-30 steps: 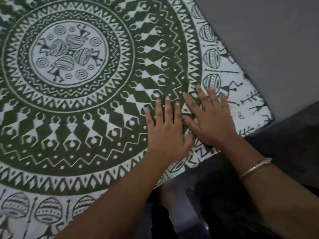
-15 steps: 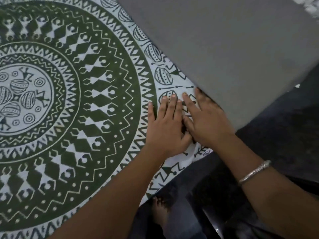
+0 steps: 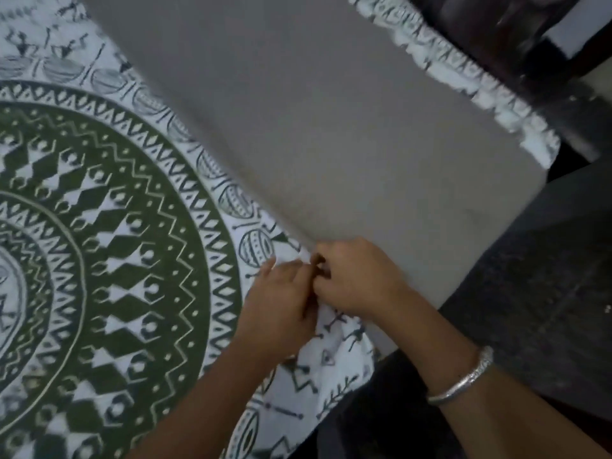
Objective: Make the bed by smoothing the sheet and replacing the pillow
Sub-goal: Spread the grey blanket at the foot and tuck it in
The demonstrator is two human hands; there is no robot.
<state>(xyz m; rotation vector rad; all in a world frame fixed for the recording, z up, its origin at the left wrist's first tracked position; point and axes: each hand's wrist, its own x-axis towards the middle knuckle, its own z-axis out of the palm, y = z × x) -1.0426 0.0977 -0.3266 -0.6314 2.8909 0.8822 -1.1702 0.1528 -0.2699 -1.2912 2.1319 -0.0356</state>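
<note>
Since your palms lay flat a second ago, your left hand and right hand now pinch the sheet edge beside bare mattress; you're likely about to pull it over; pillow unseen

a: what is the person wearing on the arms?

b: nothing on the forearms at all; both are bare, with no sleeve showing up to the frame's edge.

a: any jewellery?

b: one bangle on the right wrist, a thin silvery metal band with a fine ribbed or beaded texture, slightly open-ended by the look of it.

a: and the hands?

b: the left hand and the right hand are both bare, no gloves. rings are too blurred to tell.
</note>
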